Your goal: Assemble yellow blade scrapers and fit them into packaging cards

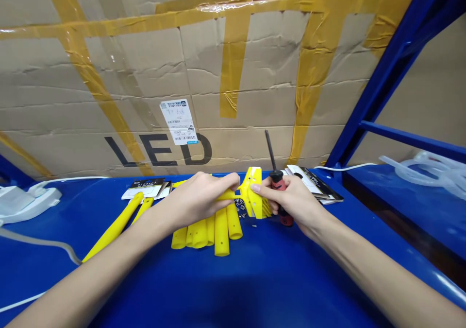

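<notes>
My left hand (207,194) is closed around a yellow handle piece, which meets a flat yellow head (252,193) with small holes. My right hand (287,197) pinches the edge of that head with its thumb and also holds a screwdriver (278,182), red and black, its dark shaft pointing up. Beneath my left hand several yellow tubes (222,233) lie side by side on the blue surface. Small screws (241,205) are scattered behind the yellow head, partly hidden by it.
Printed cards (143,188) lie at the left, more cards (316,184) at the right. Two yellow handles (114,227) rest near my left forearm. A white adapter (25,204) with cables is far left. Behind stands a large carton (145,85); blue frame bars (378,75) and clear tubing (433,172) are right.
</notes>
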`<state>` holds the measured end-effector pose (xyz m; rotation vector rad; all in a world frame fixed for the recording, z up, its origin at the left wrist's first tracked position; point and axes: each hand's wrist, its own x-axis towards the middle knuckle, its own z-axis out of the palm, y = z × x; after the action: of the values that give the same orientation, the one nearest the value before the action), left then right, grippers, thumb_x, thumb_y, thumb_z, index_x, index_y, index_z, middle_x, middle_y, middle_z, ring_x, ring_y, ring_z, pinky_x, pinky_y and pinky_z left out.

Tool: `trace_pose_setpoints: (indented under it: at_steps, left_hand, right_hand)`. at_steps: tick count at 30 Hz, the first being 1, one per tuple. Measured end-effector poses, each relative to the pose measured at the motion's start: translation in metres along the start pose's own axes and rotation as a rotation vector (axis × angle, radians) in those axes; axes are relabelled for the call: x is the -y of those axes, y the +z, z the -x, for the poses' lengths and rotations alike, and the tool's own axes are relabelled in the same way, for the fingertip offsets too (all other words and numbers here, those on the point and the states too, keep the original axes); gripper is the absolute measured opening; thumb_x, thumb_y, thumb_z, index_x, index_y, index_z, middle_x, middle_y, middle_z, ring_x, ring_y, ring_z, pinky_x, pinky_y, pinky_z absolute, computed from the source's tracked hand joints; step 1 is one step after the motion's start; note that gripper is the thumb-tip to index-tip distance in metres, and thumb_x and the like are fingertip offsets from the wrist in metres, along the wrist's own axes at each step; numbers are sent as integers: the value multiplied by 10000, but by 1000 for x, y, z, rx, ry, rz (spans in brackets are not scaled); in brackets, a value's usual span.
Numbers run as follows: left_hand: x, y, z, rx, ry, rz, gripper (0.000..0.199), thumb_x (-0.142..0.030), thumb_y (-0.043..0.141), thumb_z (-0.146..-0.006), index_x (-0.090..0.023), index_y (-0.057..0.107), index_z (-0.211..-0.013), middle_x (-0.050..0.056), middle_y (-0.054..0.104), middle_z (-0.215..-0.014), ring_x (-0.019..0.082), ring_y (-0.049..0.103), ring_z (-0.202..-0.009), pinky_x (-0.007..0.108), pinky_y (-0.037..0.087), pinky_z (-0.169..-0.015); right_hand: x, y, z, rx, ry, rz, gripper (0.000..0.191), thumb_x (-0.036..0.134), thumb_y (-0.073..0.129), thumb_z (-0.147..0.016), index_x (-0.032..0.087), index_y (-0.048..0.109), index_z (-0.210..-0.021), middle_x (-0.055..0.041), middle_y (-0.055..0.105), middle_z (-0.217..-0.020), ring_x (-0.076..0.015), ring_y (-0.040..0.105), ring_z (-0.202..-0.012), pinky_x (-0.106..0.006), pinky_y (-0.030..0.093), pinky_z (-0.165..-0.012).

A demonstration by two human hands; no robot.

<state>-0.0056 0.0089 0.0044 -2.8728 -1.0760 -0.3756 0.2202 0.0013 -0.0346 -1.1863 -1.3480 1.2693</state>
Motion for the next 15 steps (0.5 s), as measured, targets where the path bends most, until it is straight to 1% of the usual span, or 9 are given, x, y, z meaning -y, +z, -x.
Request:
trace_pose_setpoints:
  at_steps: [3,5,7,10,13,15]
  left_hand:
    - [7,-9,2,66,23,-142,97,-234,561,-945,-210,561,-1039,13,719,-799,178,663,-666,271,375,-567]
    - [14,-17,5,58,-31,-187,142,-246,560,-949,-215,572,-1087,30,722,-829,197,675,-711,277,391,-593]
    - [22,-25,9,11,-159,-229,243,-285,559,-950,-223,563,-1185,62,725,-872,236,690,-771,294,422,-628]
    - [33,-32,14,-16,-353,-271,333,-374,529,-949,-217,551,-1242,90,713,-837,271,685,-730,321,441,-617]
    - [41,-29,18,28,-503,-265,409,-345,522,-917,-218,529,-1306,105,715,-812,281,685,-699,326,464,-599]
    - [44,-21,19,67,-542,-230,455,-305,544,-881,-222,515,-1327,125,737,-875,284,703,-738,328,491,-621]
  right_hand:
    - [-4,-4,-2,-27,5,-76,426,480,890,-643,191,577,-669,60,504,-416,-86,423,-403,-234,362,-452]
    - [-7,-8,-2,-50,9,-157,440,482,889,-653,202,552,-688,72,488,-423,-81,407,-408,-225,345,-443]
    - [-10,-13,-2,-68,22,-235,455,471,905,-638,212,538,-712,83,468,-426,-83,403,-409,-218,333,-433]
    - [-12,-17,2,-63,57,-298,476,434,934,-602,217,529,-729,91,461,-432,-82,405,-402,-212,339,-430]
    - [-14,-16,8,-40,67,-305,462,416,930,-615,212,537,-745,89,476,-432,-78,409,-405,-205,343,-440]
    - [-14,-14,11,-21,65,-301,453,415,920,-637,212,533,-756,90,479,-432,-76,408,-410,-201,344,-446]
